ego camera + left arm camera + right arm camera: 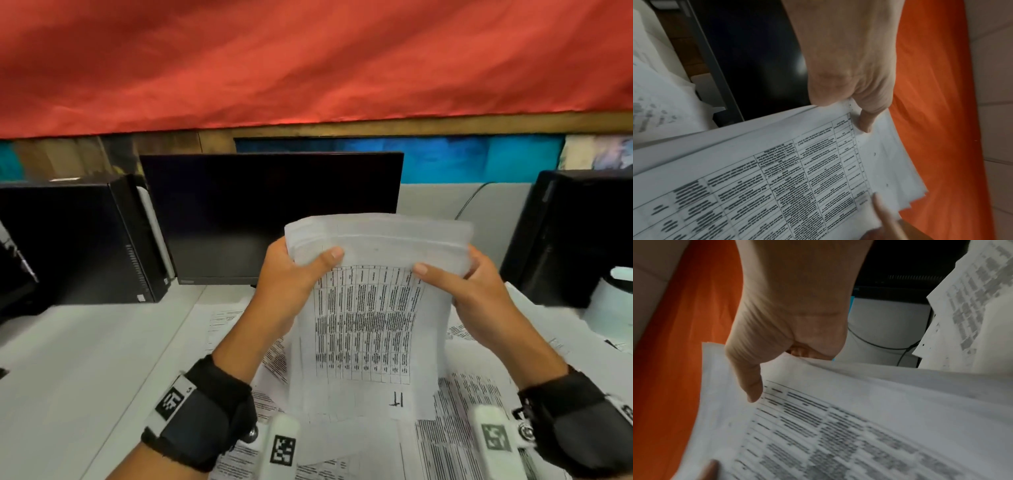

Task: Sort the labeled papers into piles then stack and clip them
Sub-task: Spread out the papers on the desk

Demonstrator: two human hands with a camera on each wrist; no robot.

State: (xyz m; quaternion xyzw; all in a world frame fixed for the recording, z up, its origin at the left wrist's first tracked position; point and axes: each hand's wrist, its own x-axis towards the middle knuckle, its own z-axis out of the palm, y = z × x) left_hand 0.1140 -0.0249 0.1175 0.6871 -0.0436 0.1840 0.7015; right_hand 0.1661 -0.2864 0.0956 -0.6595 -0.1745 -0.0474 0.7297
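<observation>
A white desk (85, 342) sits under a red cloth (308, 61), with one dark monitor (270, 212) at the far middle and two black computer cases, one at far left (75, 240) and one at far right (575, 236). Loose printed sheets (455, 438) lie scattered over the near desk; their number cannot be counted. One bundle of papers (373, 308) is held upright above them, its front sheet a printed table with a handwritten label near the bottom edge. The left hand (291, 284) grasps the bundle's upper left edge, thumb pressed on the front and fingers curled behind. The right hand (476, 294) grips the upper right edge the same way. The top edges sit staggered, so this looks like the stacking step, squaring one sorted pile. The next move probably calls for tapping the bundle's bottom edge on the desk to even the sheets before clipping. No clip is visible.
</observation>
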